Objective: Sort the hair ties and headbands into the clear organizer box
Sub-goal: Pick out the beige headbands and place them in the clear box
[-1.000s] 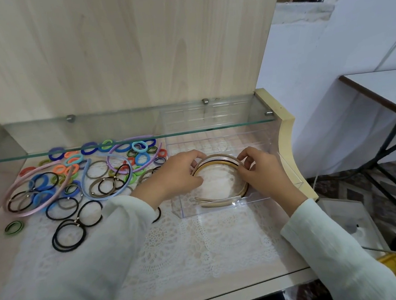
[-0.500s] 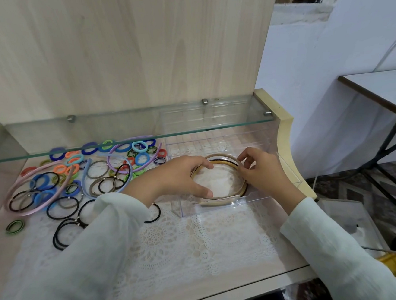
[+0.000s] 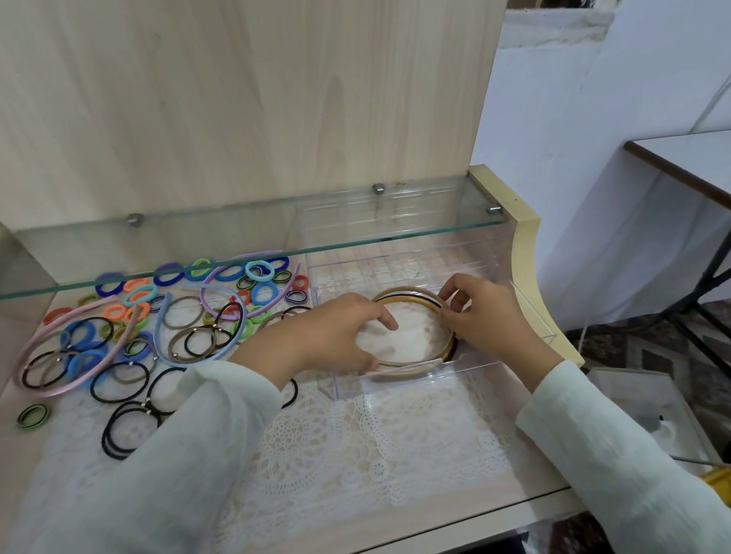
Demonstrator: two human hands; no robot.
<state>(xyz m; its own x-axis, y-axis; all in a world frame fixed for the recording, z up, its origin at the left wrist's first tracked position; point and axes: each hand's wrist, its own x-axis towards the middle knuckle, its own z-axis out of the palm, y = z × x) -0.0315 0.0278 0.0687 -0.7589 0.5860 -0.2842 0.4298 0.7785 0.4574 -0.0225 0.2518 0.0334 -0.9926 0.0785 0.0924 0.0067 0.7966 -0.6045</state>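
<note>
Since one second ago, the left hand [image 3: 337, 328] had moved from the outer left edge of the stack of headbands [image 3: 405, 293] to over it, and its fingers now curled down inside the arc. Its thumb lay at the near, open ends of the bands, so this hand grasped the left side of the stack. The right hand [image 3: 483, 314] had almost not shifted; it pinched the right side of the same stack between thumb and fingertips. Beige, golden-brown and black bands lay together between the two hands, inside the clear organizer box [image 3: 409, 382], in its near part. Left of the left hand, well apart from the box, the pile of coloured hair ties [image 3: 136, 325] lay on the lace cloth [image 3: 370, 432], with a pink headband [image 3: 75, 385] and a light blue headband [image 3: 160, 341] among them.
</note>
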